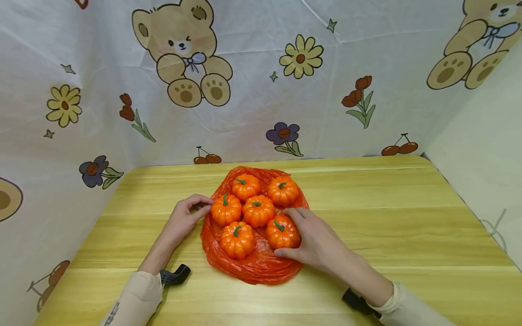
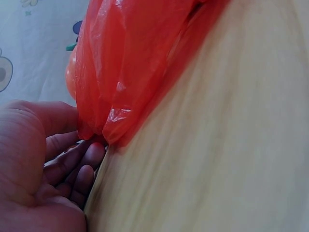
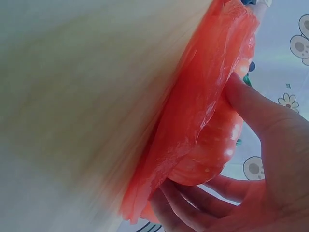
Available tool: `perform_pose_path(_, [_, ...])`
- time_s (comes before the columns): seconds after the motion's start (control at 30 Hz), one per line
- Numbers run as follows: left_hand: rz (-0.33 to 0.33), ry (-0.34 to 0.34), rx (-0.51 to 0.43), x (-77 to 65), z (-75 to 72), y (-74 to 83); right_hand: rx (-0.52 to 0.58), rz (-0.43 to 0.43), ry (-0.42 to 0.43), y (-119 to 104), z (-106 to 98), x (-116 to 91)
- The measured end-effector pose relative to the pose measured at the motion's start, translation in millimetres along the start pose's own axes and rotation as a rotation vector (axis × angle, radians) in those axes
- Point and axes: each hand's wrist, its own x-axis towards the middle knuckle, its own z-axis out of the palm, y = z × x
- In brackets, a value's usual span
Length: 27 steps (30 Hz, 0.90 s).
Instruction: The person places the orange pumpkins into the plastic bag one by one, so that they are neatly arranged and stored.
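Note:
Several small orange toy pumpkins with green stems sit in a spread-open red plastic bag on the table. My right hand grips the front right pumpkin, thumb at its near side and fingers round its far side. In the right wrist view that pumpkin shows between thumb and fingers, the bag partly covering it. At the left rim, my left hand pinches the bag's edge beside the left pumpkin. Seen from the left wrist, the bag film gathers at the fingertips.
The light wood table stretches out on both sides of the bag. Behind it hangs a white cloth printed with bears and flowers. A pale wall stands at the right. Black wrist devices are strapped to both wrists.

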Motion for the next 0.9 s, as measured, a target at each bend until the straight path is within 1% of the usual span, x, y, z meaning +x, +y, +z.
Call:
perform_pose_path(0.17, [0.003,0.005,0.001,1.2,0.2,0.7,-0.021,0.003,0.009,-0.2,1.7,-0.3])
perform_pose_path(0.4, [-0.003,0.002,-0.02,0.7,1.4,4.9,0.045,0.074,-0.002,1.6,-3.8,0.8])
perform_pose_path(0.5, [-0.004,-0.004,-0.031,-0.2,1.7,6.7,0.074,0.098,0.028,5.4,-8.4,2.0])
perform_pose_path(0.6, [-0.002,-0.004,-0.032,-0.9,1.6,7.3,0.096,0.096,0.067,10.8,-12.8,3.6])
perform_pose_path(0.77, [0.004,0.004,-0.019,-1.5,0.9,6.0,0.109,0.08,0.116,23.4,-19.6,6.9])
perform_pose_path(0.9, [0.008,0.012,-0.016,-0.7,0.7,4.0,0.1,0.099,0.133,35.2,-26.4,10.3])
